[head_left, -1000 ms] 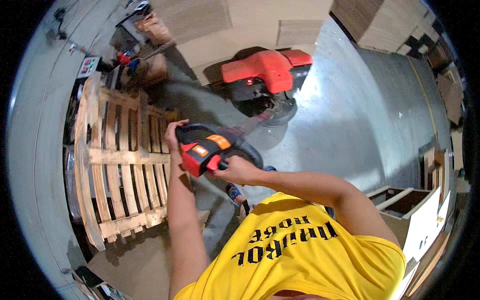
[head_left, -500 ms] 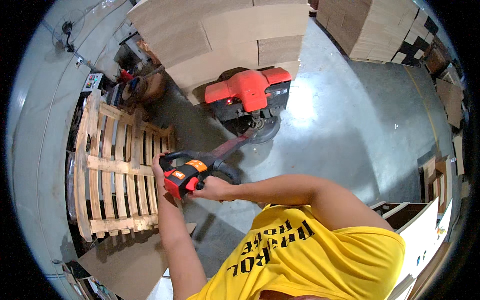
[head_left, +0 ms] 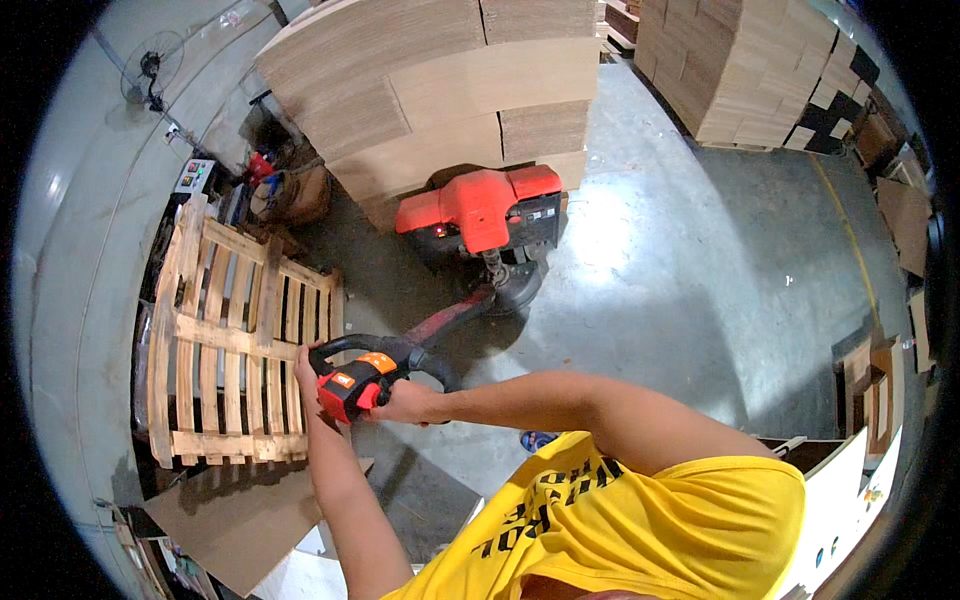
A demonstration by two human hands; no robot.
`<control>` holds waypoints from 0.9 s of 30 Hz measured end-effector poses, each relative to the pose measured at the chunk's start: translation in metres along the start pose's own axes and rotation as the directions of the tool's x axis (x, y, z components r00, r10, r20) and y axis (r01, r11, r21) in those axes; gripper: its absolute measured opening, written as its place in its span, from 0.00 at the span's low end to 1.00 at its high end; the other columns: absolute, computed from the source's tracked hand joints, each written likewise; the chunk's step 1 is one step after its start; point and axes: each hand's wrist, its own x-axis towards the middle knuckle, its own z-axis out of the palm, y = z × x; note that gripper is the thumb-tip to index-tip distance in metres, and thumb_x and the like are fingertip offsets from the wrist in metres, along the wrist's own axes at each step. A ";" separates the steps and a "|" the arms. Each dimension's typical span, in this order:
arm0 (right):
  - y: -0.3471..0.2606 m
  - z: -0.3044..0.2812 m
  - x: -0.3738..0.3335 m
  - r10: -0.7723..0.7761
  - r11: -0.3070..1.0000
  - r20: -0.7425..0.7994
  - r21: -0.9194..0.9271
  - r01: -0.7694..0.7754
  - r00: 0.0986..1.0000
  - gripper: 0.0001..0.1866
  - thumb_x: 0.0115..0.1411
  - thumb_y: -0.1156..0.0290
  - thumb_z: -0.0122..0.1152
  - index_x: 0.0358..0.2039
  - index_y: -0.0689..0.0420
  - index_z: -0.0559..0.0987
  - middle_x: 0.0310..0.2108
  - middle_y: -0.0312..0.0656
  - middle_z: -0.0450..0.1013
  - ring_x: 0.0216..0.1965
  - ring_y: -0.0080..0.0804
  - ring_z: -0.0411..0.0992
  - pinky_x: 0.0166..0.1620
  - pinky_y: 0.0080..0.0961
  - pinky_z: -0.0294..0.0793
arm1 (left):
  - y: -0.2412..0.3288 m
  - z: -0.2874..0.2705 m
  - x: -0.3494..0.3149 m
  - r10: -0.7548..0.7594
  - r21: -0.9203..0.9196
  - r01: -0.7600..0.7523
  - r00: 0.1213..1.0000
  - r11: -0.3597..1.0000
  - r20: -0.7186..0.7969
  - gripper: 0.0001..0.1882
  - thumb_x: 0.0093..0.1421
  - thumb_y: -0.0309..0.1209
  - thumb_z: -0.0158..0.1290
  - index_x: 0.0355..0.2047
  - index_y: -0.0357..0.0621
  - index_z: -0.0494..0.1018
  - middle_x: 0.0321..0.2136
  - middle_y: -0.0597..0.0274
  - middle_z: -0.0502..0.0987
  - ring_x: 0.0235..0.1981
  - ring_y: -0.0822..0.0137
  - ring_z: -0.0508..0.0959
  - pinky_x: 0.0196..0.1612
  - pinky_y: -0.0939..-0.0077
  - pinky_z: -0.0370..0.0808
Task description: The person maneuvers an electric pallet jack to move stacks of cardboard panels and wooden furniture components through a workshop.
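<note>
While a tall stack of tan boxes [head_left: 450, 90] is standing ahead of the left grip [head_left: 306, 374] and right grip [head_left: 404, 403], a slatted wooden pallet [head_left: 225, 334] is resting to their left. Between stack and grips, a red-and-black electric pallet truck [head_left: 482, 205] is sitting, its control handle [head_left: 350, 385] reaching back to both. The left grip is curling round the handle's left side; the right grip is clasping its right side.
</note>
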 end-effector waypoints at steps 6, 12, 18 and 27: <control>0.037 -0.038 -0.058 -0.068 0.996 0.172 -0.049 0.078 0.983 0.31 0.52 0.39 0.64 0.29 0.60 0.78 0.16 0.42 0.72 0.12 0.32 0.70 0.17 0.30 0.68 | -0.024 0.022 -0.084 -0.126 -0.109 0.112 0.984 0.988 -0.123 0.14 0.68 0.37 0.44 0.31 0.43 0.73 0.35 0.58 0.80 0.31 0.64 0.78 0.33 0.70 0.75; 0.099 -0.077 -0.120 -0.234 0.961 0.332 -0.064 0.270 0.914 0.31 0.52 0.39 0.65 0.44 0.54 0.81 0.32 0.54 0.79 0.35 0.47 0.79 0.41 0.41 0.75 | -0.064 0.064 -0.202 -0.092 -0.097 0.062 0.934 0.993 -0.345 0.16 0.70 0.44 0.41 0.38 0.49 0.72 0.45 0.64 0.79 0.45 0.66 0.76 0.43 0.65 0.71; 0.101 -0.148 -0.189 -0.178 0.952 0.491 -0.133 0.275 0.853 0.36 0.49 0.34 0.62 0.41 0.56 0.82 0.31 0.51 0.79 0.34 0.43 0.79 0.39 0.38 0.75 | -0.077 0.115 -0.289 -0.018 0.016 0.031 0.858 0.999 -0.514 0.13 0.69 0.42 0.42 0.37 0.49 0.71 0.44 0.60 0.80 0.44 0.63 0.78 0.42 0.62 0.72; 0.150 -0.184 -0.224 -0.123 0.924 0.603 -0.219 0.312 0.788 0.32 0.53 0.36 0.63 0.30 0.58 0.81 0.15 0.41 0.73 0.15 0.34 0.72 0.21 0.33 0.70 | -0.107 0.183 -0.356 0.105 -0.025 -0.148 0.797 0.989 -0.595 0.13 0.67 0.42 0.44 0.34 0.47 0.70 0.43 0.57 0.80 0.41 0.63 0.78 0.38 0.62 0.74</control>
